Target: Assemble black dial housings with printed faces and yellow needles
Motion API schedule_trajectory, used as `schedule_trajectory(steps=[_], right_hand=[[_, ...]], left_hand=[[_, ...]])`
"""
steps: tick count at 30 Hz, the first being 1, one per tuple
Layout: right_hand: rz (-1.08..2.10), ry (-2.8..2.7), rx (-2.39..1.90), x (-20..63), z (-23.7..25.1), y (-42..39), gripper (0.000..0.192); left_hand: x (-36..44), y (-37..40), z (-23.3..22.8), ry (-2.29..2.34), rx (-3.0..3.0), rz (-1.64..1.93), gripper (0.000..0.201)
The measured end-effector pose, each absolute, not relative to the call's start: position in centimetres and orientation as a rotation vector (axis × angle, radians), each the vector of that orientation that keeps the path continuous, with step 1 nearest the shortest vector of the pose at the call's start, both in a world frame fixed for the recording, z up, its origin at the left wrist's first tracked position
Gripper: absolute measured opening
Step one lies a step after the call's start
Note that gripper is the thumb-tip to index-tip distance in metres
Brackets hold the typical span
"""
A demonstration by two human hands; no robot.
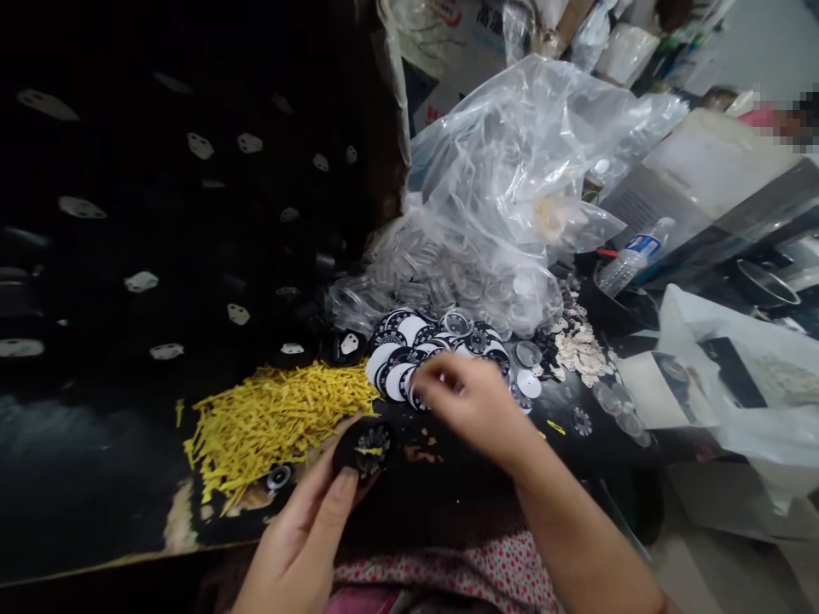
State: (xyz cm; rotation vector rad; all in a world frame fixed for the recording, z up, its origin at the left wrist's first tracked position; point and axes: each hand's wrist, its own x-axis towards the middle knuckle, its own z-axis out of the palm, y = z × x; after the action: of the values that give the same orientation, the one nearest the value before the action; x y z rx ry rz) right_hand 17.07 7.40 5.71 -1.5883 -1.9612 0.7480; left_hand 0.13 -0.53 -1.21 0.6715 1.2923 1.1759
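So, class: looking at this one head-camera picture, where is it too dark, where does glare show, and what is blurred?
Head view: the left side of the black table sinks into near-darkness; the clear plastic bag catches bright glare; the right hand is motion-blurred over the black-and-white discs; the left hand, holding a black round part, is sharper; the edges bend from lens distortion.

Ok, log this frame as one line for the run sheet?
left hand: grip on black round part | right hand: reaching into pile of black-and-white discs, grip unclear | yellow pins heaped left | clear plastic bag behind
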Motion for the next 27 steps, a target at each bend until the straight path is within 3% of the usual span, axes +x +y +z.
schedule_trajectory(steps=[2,5,9,14,18,21,27], right_hand=[[0.383,-1.845,-1.821,19.3,4.9,10.1,0.018],[0.238,-1.879,-1.901,21.6,4.0,12.8,0.038],[0.348,-1.825,-1.781,21.0,4.3,11.5,0.029],[0.904,-1.883,-1.346,16.1,4.9,5.0,0.027],[0.742,-2.022,-1.378,13.8,4.6,2.5,0.032],[0.757,-2.041,-1.421,13.4,4.4,2.9,0.025],[0.506,-2.097,-1.563,12.3,3.2,4.1,0.045]], left_hand=[[-0.1,-0.1,-1.3,1.198,0.572,1.191,0.037],[-0.3,0.1,-1.9,1.143,0.509,1.217,0.034],[-0.2,0.2,-1.9,1.117,0.373,1.263,0.032],[0.0,0.5,-0.5,0.924,0.309,1.161,0.034],[-0.4,0.3,-0.6,1.032,0.542,1.136,0.039],[-0.7,-0.1,-1.0,1.131,0.790,1.093,0.039],[-0.4,-0.9,-1.6,1.147,1.015,1.021,0.045]])
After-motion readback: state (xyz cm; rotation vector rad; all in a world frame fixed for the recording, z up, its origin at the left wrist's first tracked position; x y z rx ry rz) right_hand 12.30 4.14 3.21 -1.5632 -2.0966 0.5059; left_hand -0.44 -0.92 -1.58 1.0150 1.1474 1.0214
